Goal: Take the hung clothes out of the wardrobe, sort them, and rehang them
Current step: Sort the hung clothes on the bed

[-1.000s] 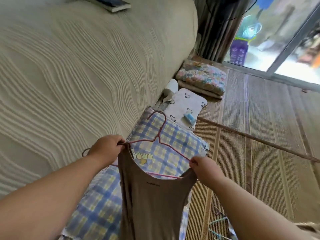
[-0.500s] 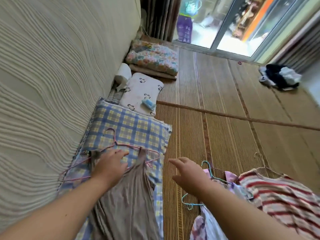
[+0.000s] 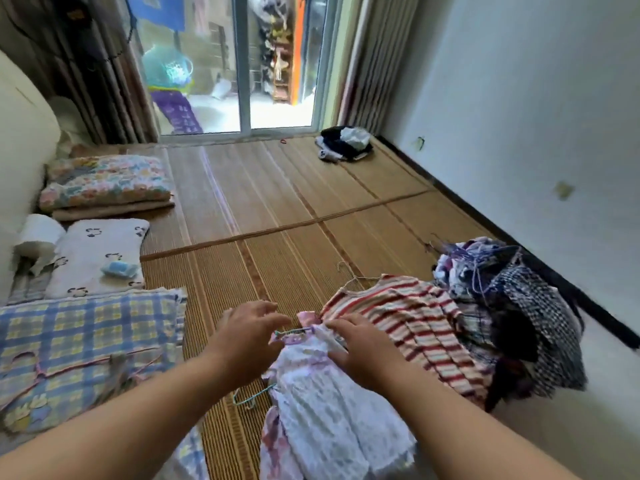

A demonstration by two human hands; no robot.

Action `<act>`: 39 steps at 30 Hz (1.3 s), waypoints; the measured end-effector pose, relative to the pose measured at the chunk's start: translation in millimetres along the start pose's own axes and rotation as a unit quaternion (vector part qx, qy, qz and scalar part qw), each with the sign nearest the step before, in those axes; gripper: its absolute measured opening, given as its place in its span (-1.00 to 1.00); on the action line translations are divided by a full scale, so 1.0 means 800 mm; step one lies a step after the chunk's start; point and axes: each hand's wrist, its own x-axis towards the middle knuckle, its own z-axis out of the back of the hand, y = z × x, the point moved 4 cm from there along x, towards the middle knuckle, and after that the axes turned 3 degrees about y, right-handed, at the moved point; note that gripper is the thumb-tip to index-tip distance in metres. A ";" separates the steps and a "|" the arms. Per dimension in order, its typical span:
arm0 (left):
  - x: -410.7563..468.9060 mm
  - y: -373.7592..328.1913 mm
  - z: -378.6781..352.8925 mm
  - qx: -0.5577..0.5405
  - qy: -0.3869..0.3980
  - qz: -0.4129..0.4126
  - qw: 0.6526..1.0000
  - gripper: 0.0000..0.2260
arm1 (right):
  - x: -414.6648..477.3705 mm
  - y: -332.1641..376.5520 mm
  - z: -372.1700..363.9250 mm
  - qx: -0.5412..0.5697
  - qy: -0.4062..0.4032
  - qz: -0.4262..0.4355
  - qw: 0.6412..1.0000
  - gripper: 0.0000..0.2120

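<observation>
White dress [image 3: 325, 410] under right hand [image 3: 363, 351], fingers spread flat, left hand [image 3: 246, 337] open beside, teal hanger [image 3: 291, 331] btwn.

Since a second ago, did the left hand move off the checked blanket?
Yes. The left hand left the brown top and the blue checked blanket and crossed rightward over the straw mat to the white and pink garment.

Daylight enters through the glass door [image 3: 242, 64] at the far end; the scene outside is overexposed. The woven floor mat [image 3: 277, 202] shows a pale sheen near it. Interior lighting is even, shadows soft. Motion blur softens both forearms and the clothes. Wide-angle distortion bends the wall [image 3: 536, 116] edges
</observation>
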 end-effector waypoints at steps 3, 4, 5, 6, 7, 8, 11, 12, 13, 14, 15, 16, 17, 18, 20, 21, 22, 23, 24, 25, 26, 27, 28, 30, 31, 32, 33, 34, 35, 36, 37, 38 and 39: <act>0.030 -0.111 -0.012 0.048 0.010 -0.055 0.997 -0.63 | -0.066 -0.097 0.037 0.013 -0.019 -0.035 0.999 -0.51; 0.041 -0.153 -0.018 0.059 0.010 -0.068 0.996 -0.62 | -0.092 -0.134 0.051 0.015 -0.022 -0.046 0.999 -0.51; 0.051 -0.194 -0.025 0.062 0.010 -0.080 0.995 -0.61 | -0.116 -0.168 0.066 0.017 -0.025 -0.054 0.998 -0.51; 0.059 -0.227 -0.029 0.056 0.009 -0.091 0.994 -0.61 | -0.135 -0.196 0.080 0.020 -0.027 -0.064 0.997 -0.51; 0.068 -0.272 -0.038 0.049 0.010 -0.106 0.993 -0.61 | -0.161 -0.231 0.094 0.020 -0.032 -0.077 0.996 -0.51; 0.076 -0.311 -0.047 0.042 0.014 -0.119 0.992 -0.62 | -0.186 -0.262 0.108 0.019 -0.038 -0.091 0.995 -0.51; 0.094 -0.426 -0.082 0.025 0.037 -0.149 0.988 -0.61 | -0.260 -0.349 0.144 0.037 -0.055 -0.148 0.987 -0.52; 0.101 -0.463 -0.094 0.023 0.042 -0.157 0.986 -0.60 | -0.284 -0.377 0.155 0.035 -0.061 -0.166 0.984 -0.51; 0.107 -0.494 -0.105 0.022 0.045 -0.164 0.985 -0.60 | -0.305 -0.400 0.165 0.033 -0.069 -0.182 0.980 -0.51; 0.115 -0.525 -0.115 0.018 0.045 -0.173 0.984 -0.60 | -0.325 -0.423 0.173 0.034 -0.077 -0.199 0.976 -0.50; 0.123 -0.551 -0.124 0.009 0.047 -0.179 0.983 -0.61 | -0.342 -0.443 0.179 0.037 -0.085 -0.213 0.973 -0.50; 0.131 -0.572 -0.132 0.000 0.051 -0.185 0.981 -0.61 | -0.355 -0.460 0.183 0.040 -0.090 -0.225 0.969 -0.50; 0.142 -0.597 -0.142 -0.002 0.059 -0.197 0.979 -0.60 | -0.369 -0.480 0.185 0.049 -0.099 -0.240 0.964 -0.50; 0.153 -0.619 -0.152 0.000 0.069 -0.210 0.975 -0.60 | -0.380 -0.498 0.187 0.059 -0.108 -0.255 0.959 -0.50; 0.176 -0.658 -0.174 -0.003 0.090 -0.228 0.969 -0.58 | -0.396 -0.536 0.186 0.075 -0.116 -0.280 0.950 -0.51; 0.187 -0.672 -0.184 -0.008 0.100 -0.231 0.968 -0.57 | -0.401 -0.552 0.185 0.078 -0.113 -0.290 0.947 -0.51; 0.202 -0.687 -0.195 -0.012 0.111 -0.232 0.966 -0.56 | -0.402 -0.572 0.184 0.083 -0.108 -0.300 0.944 -0.50; 0.216 -0.699 -0.206 -0.012 0.120 -0.232 0.965 -0.56 | -0.402 -0.590 0.184 0.087 -0.103 -0.309 0.941 -0.50; 0.233 -0.711 -0.216 -0.010 0.127 -0.234 0.964 -0.56 | -0.398 -0.611 0.185 0.090 -0.098 -0.316 0.939 -0.50; 0.251 -0.721 -0.225 -0.008 0.133 -0.235 0.963 -0.56 | -0.391 -0.631 0.188 0.093 -0.094 -0.321 0.938 -0.50; 0.267 -0.730 -0.231 -0.007 0.141 -0.236 0.961 -0.56 | -0.383 -0.648 0.192 0.096 -0.088 -0.325 0.937 -0.50; 0.290 -0.739 -0.239 -0.009 0.149 -0.235 0.960 -0.55 | -0.368 -0.670 0.198 0.099 -0.084 -0.324 0.937 -0.50; 0.313 -0.746 -0.245 -0.011 0.158 -0.233 0.959 -0.54 | -0.353 -0.690 0.205 0.101 -0.080 -0.321 0.938 -0.50; 0.365 -0.760 -0.254 -0.008 0.174 -0.232 0.957 -0.53 | -0.312 -0.732 0.224 0.102 -0.070 -0.316 0.941 -0.50; 0.388 -0.766 -0.255 0.001 0.180 -0.235 0.955 -0.52 | -0.293 -0.748 0.235 0.103 -0.065 -0.313 0.942 -0.51; 0.417 -0.772 -0.253 0.006 0.184 -0.235 0.954 -0.52 | -0.268 -0.767 0.249 0.105 -0.060 -0.307 0.944 -0.51; 0.442 -0.777 -0.251 0.007 0.189 -0.233 0.954 -0.53 | -0.245 -0.783 0.261 0.105 -0.054 -0.302 0.946 -0.51; 0.468 -0.782 -0.246 0.004 0.191 -0.230 0.954 -0.54 | -0.220 -0.799 0.273 0.104 -0.049 -0.296 0.948 -0.50; 0.493 -0.786 -0.240 0.002 0.189 -0.227 0.955 -0.55 | -0.197 -0.814 0.285 0.103 -0.045 -0.290 0.950 -0.50; 0.514 -0.791 -0.234 0.001 0.185 -0.224 0.957 -0.56 | -0.178 -0.825 0.295 0.104 -0.043 -0.284 0.952 -0.50; 0.539 -0.794 -0.228 -0.001 0.178 -0.217 0.960 -0.56 | -0.156 -0.838 0.305 0.106 -0.042 -0.276 0.954 -0.50; 0.558 -0.795 -0.223 -0.003 0.172 -0.210 0.963 -0.56 | -0.138 -0.850 0.312 0.108 -0.039 -0.268 0.956 -0.49; 0.577 -0.795 -0.220 -0.007 0.168 -0.200 0.965 -0.55 | -0.120 -0.862 0.318 0.109 -0.033 -0.260 0.959 -0.49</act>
